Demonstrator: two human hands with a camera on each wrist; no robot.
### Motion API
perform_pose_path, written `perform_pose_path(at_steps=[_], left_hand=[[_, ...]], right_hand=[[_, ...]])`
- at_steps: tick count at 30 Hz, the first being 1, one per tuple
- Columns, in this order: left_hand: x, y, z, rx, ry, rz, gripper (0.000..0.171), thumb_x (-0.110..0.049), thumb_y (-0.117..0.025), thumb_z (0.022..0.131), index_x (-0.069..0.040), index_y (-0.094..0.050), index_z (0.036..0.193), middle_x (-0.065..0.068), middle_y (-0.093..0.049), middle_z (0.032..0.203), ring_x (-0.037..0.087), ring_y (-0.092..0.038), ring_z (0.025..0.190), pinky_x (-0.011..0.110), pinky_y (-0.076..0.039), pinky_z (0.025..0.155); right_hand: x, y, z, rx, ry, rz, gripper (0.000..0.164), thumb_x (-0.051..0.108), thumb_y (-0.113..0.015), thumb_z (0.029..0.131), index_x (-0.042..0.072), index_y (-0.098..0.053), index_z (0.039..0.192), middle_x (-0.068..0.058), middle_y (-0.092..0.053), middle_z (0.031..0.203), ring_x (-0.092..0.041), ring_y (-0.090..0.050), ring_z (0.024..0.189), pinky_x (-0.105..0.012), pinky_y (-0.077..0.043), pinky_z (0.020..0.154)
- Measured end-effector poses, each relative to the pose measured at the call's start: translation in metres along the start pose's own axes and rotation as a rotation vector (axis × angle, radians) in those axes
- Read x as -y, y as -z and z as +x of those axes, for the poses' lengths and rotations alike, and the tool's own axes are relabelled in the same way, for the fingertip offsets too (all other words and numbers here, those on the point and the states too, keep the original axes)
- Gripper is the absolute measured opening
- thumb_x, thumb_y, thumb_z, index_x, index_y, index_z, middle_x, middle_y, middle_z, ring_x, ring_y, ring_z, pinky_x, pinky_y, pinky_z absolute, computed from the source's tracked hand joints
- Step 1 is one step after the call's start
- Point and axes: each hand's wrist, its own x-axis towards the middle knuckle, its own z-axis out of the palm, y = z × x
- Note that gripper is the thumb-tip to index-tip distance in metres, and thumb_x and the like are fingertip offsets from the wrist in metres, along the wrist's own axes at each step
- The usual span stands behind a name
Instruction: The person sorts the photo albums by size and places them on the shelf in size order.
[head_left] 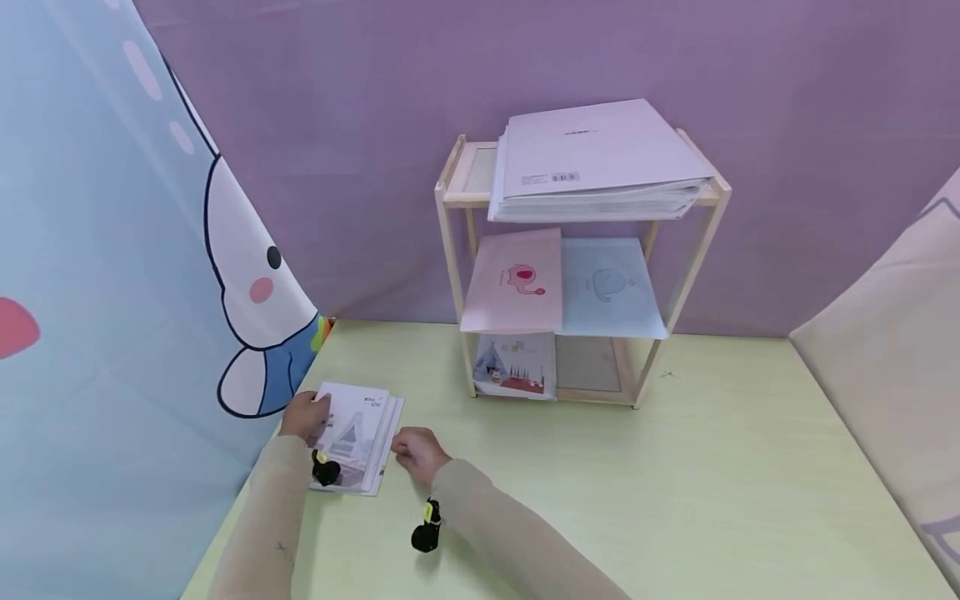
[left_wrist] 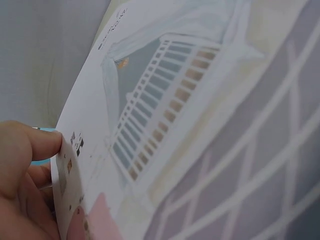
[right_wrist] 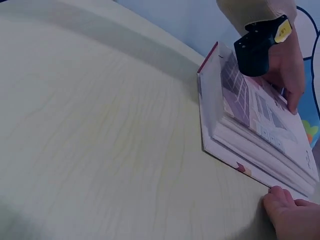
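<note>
In the head view, a small stack of picture-covered books [head_left: 352, 429] lies at the left of the table. The top one is white with a pale tent picture, and the layers under it stick out to the right. My left hand [head_left: 303, 417] grips the stack's left edge; its thumb [left_wrist: 47, 142] lies on the top cover in the left wrist view. Against the opposite edge rests my right hand [head_left: 420, 454]. In the right wrist view this hand's fingertips [right_wrist: 280, 194] touch the bottom cover [right_wrist: 225, 162] near a corner, apparently without gripping it.
A wooden shelf rack [head_left: 678, 292] stands at the back. Large white books [head_left: 592, 158] lie on its top. A pink book [head_left: 513, 283] and a blue book [head_left: 611, 283] share the middle shelf. Another picture-covered book [head_left: 515, 365] lies on the bottom shelf. A cartoon curtain [head_left: 150, 333] borders the left.
</note>
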Motion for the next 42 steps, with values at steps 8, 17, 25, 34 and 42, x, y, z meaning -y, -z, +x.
perform_pose_path(at_steps=[8, 17, 25, 34, 42], left_hand=[[0.000, -0.003, -0.003, -0.036, -0.037, 0.000, 0.057, -0.034, -0.038, 0.098, 0.005, -0.035, 0.139, 0.024, -0.049, 0.122, 0.034, -0.050, 0.096, 0.035, -0.048, 0.054], [0.000, -0.007, -0.007, -0.048, -0.013, -0.035, 0.059, -0.036, -0.039, 0.098, 0.003, -0.032, 0.142, 0.024, -0.046, 0.126, 0.034, -0.049, 0.100, 0.034, -0.047, 0.056], [0.005, -0.012, -0.006, -0.065, -0.055, -0.037, 0.058, -0.035, -0.039, 0.098, 0.007, -0.037, 0.138, 0.025, -0.047, 0.125, 0.034, -0.048, 0.104, 0.040, -0.049, 0.076], [0.001, -0.020, -0.005, -0.073, -0.079, -0.078, 0.056, -0.033, -0.041, 0.098, 0.009, -0.038, 0.136, 0.025, -0.049, 0.122, 0.033, -0.049, 0.104, 0.042, -0.046, 0.084], [-0.006, -0.028, -0.013, -0.084, -0.076, -0.086, 0.051, -0.030, -0.041, 0.098, 0.009, -0.044, 0.131, 0.022, -0.052, 0.111, 0.029, -0.052, 0.096, 0.035, -0.045, 0.077]], right_hand=[[0.002, 0.004, 0.003, -0.049, -0.007, 0.052, 0.037, -0.011, -0.051, 0.076, 0.013, -0.035, 0.053, -0.004, -0.053, 0.072, -0.014, -0.047, 0.072, -0.030, -0.042, 0.077], [0.003, 0.007, -0.001, -0.123, -0.030, 0.077, 0.017, -0.008, -0.054, 0.081, -0.009, -0.058, 0.098, -0.024, -0.062, 0.106, -0.024, -0.061, 0.093, -0.042, -0.045, 0.096], [0.001, 0.014, -0.002, -0.139, -0.012, 0.115, 0.049, -0.009, -0.057, 0.085, -0.016, -0.040, 0.131, -0.025, -0.062, 0.109, -0.026, -0.063, 0.095, -0.040, -0.050, 0.090], [-0.005, 0.025, 0.003, -0.152, 0.052, 0.134, 0.046, -0.009, -0.059, 0.085, -0.014, -0.046, 0.128, -0.022, -0.063, 0.102, -0.023, -0.064, 0.088, -0.038, -0.054, 0.083], [-0.003, 0.034, -0.001, -0.130, 0.071, 0.120, 0.029, -0.008, -0.058, 0.086, -0.012, -0.058, 0.115, -0.019, -0.066, 0.096, -0.020, -0.064, 0.082, -0.038, -0.054, 0.081]])
